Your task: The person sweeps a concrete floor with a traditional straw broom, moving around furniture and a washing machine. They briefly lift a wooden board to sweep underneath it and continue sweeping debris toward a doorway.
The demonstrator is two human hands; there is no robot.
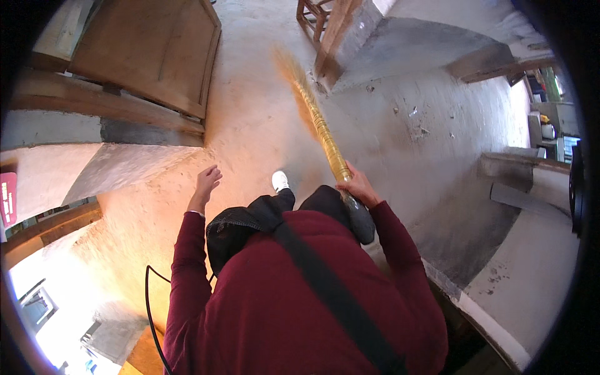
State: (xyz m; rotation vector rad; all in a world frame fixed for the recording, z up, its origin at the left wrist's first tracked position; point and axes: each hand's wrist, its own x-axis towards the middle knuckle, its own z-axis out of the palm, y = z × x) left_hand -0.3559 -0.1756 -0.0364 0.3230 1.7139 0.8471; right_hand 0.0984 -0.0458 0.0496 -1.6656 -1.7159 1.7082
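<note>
Out ahead of the body, seen from the head, it's a broom (326,137) over the pale floor (244,119), and the right hand (357,185) has it, fingers clamped round the shaft where yellow binding meets the dark near end (361,226). Across to the left, the left hand (208,184) is free, fingers loosely bent, a little apart, holding nothing! Handling it well, I'd judge, means a firm grip, a steady wrist and bristles (290,69) kept clear of the wooden post (337,37) just to their right. And what a line: long axis slanting from near right to far left, bristles pointing far. Whether they touch the floor, can't tell.
</note>
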